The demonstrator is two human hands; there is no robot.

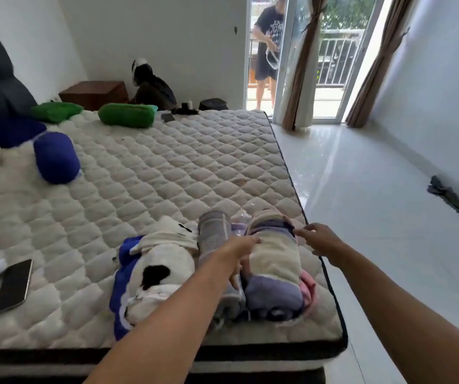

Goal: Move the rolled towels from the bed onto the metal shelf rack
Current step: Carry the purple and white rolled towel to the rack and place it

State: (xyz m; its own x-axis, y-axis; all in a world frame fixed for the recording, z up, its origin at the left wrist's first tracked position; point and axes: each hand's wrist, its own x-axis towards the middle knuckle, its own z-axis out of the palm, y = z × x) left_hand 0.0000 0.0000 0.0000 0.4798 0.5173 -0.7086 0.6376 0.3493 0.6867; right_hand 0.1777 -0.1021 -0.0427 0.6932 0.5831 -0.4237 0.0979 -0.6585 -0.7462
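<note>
Three rolled towels lie side by side at the near right corner of the quilted mattress point(145, 173). The cream and purple striped roll point(275, 261) is furthest right, a thin grey roll point(213, 231) lies in the middle, and a white roll with black patches and blue trim point(159, 273) is on the left. My left hand point(238, 252) rests against the left side of the striped roll, fingers spread. My right hand point(321, 241) hovers at that roll's right side, fingers apart, holding nothing. No metal shelf rack is in view.
A phone point(13, 285) lies on the mattress at the near left. Blue point(56, 157) and green point(126, 115) bolsters lie further back. White floor point(375, 217) runs along the bed's right side to an open balcony door, where a person point(268, 48) stands.
</note>
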